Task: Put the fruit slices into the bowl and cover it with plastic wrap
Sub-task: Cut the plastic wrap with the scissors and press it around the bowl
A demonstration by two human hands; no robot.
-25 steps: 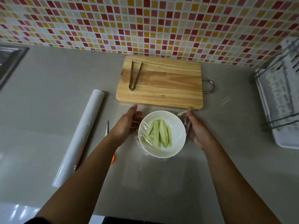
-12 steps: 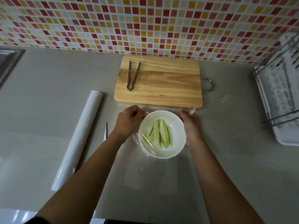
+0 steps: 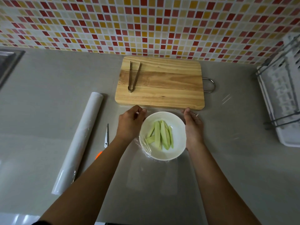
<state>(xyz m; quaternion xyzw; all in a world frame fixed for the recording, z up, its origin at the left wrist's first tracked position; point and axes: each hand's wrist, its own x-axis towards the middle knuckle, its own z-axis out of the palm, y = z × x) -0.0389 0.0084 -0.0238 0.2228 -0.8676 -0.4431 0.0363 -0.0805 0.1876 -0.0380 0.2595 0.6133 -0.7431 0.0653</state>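
Note:
A white bowl (image 3: 177, 125) sits on the grey counter just in front of the cutting board, with several pale green fruit slices (image 3: 159, 136) inside. Clear plastic wrap (image 3: 143, 144) lies over the bowl and bunches at its left and near rim. My left hand (image 3: 129, 123) presses against the bowl's left side, fingers curled and pinching the wrap at the far left edge. On the bowl's right side, my right hand (image 3: 193, 125) holds the wrap's far right edge, which glints by the fingers.
A wooden cutting board (image 3: 162, 85) with metal tongs (image 3: 134, 77) lies behind the bowl. The plastic wrap roll (image 3: 79, 140) and scissors (image 3: 106, 137) rest to the left. A dish rack (image 3: 282, 98) stands at the right, a sink edge (image 3: 8, 62) far left, tiled wall behind.
Both hands moved from the bowl's sides toward its far rim, drawing the wrap's far edge along. The left hand's fingers have curled shut on the wrap.

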